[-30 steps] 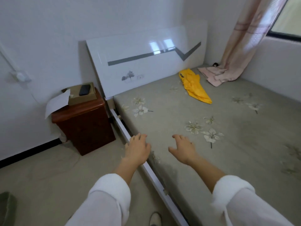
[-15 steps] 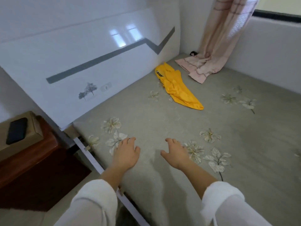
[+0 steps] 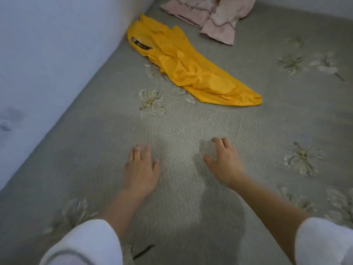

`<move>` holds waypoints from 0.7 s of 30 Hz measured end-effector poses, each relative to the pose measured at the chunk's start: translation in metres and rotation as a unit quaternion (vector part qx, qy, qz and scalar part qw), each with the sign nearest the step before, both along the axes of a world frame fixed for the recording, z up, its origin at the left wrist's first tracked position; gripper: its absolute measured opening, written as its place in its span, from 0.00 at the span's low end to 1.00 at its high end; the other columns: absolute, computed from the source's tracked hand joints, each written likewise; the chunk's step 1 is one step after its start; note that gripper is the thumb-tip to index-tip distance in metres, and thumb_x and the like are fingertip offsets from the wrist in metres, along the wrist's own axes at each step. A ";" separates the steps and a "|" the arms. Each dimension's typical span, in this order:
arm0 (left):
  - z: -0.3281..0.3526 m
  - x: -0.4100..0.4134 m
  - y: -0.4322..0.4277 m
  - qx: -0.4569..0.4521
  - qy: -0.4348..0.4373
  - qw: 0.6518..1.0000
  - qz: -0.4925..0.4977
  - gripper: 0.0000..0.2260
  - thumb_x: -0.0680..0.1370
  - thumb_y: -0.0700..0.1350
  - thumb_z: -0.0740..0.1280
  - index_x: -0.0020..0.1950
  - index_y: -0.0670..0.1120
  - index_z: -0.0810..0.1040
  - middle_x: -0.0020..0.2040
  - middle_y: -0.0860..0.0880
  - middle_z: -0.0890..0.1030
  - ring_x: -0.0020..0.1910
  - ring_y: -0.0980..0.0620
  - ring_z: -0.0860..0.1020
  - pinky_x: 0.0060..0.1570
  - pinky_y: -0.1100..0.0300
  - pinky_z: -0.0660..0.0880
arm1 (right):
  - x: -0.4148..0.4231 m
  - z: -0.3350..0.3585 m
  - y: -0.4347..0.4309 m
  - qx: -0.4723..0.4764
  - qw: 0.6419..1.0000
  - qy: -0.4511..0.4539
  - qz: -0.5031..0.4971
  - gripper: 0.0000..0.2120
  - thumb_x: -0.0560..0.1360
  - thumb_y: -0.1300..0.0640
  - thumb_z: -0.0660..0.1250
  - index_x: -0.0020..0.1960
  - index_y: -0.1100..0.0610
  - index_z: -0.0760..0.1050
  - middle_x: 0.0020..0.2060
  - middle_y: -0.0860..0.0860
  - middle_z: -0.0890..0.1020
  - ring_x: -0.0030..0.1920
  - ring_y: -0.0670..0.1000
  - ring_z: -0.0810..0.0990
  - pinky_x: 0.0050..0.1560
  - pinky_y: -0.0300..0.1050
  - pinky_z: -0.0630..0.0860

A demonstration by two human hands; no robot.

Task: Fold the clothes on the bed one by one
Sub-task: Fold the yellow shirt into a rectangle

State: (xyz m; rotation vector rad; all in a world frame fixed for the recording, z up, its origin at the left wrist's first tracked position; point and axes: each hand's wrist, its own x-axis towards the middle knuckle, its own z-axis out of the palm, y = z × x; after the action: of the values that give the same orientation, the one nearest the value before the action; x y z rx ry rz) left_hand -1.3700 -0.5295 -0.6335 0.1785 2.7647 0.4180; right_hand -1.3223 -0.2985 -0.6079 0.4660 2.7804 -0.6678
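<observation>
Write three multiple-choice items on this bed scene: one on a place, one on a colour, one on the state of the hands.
1. Where does the yellow garment lie?
A. on the floor
B. on the bed cover, close by the headboard and near the pink cloth
C. over a chair

2. What colour are the sleeves?
A. black
B. red
C. white

3. How are the left hand and the right hand?
A. open, holding nothing
B. both gripping a shirt
C. clenched into fists

Key:
1. B, because the garment lies crumpled in the far corner, between headboard and pink cloth.
2. C, because both cuffs show white.
3. A, because the fingers are loosely spread with nothing in them, well short of the garment.
</observation>
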 end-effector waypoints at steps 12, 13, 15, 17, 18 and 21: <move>-0.080 -0.086 0.019 0.045 0.145 0.988 -0.036 0.29 0.78 0.59 0.46 0.78 0.53 0.52 0.79 0.46 0.48 0.78 0.50 0.43 0.74 0.54 0.39 | -0.180 -0.077 0.039 -0.005 0.981 0.106 -0.164 0.31 0.76 0.44 0.65 0.75 0.46 0.58 0.67 0.56 0.67 0.66 0.60 0.68 0.62 0.52 0.68; -0.079 -0.085 0.019 0.051 0.149 0.987 -0.035 0.29 0.78 0.58 0.47 0.78 0.53 0.53 0.79 0.45 0.49 0.78 0.49 0.44 0.74 0.54 0.39 | -0.192 -0.076 0.043 -0.013 0.977 0.091 -0.191 0.29 0.75 0.42 0.65 0.74 0.45 0.61 0.67 0.55 0.68 0.65 0.59 0.70 0.61 0.51 0.69; -0.078 -0.086 0.019 0.062 0.156 0.985 -0.031 0.29 0.78 0.58 0.48 0.78 0.52 0.54 0.79 0.45 0.51 0.78 0.49 0.46 0.74 0.55 0.40 | -0.210 -0.078 0.046 -0.067 0.958 0.126 -0.249 0.21 0.75 0.45 0.67 0.67 0.49 0.74 0.59 0.50 0.76 0.61 0.55 0.75 0.56 0.44 0.72; -0.080 -0.088 0.020 0.068 0.158 0.985 -0.028 0.29 0.77 0.59 0.48 0.78 0.53 0.55 0.79 0.45 0.51 0.78 0.50 0.45 0.74 0.55 0.39 | -0.213 -0.080 0.043 -0.126 0.938 0.164 -0.277 0.13 0.75 0.51 0.69 0.57 0.53 0.81 0.48 0.49 0.78 0.56 0.54 0.77 0.50 0.41 0.71; -0.080 -0.088 0.020 0.067 0.156 0.985 -0.027 0.29 0.77 0.59 0.48 0.78 0.53 0.54 0.79 0.46 0.50 0.78 0.50 0.45 0.74 0.56 0.39 | -0.206 -0.080 0.040 -0.120 0.940 0.174 -0.268 0.11 0.75 0.52 0.69 0.55 0.54 0.82 0.49 0.50 0.77 0.56 0.54 0.76 0.52 0.42 0.71; -0.082 -0.088 0.020 0.059 0.157 0.985 -0.028 0.30 0.77 0.60 0.47 0.78 0.52 0.52 0.79 0.46 0.50 0.78 0.50 0.44 0.73 0.55 0.39 | -0.162 -0.072 0.032 0.106 0.972 0.194 -0.075 0.08 0.76 0.55 0.66 0.50 0.56 0.82 0.60 0.54 0.72 0.64 0.58 0.67 0.61 0.51 0.63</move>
State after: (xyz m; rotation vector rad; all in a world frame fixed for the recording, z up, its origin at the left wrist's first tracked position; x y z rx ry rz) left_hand -1.4579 -0.5093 -0.7156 0.3812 3.0342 0.5855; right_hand -1.4843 -0.2661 -0.6798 0.6557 3.2320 -0.5410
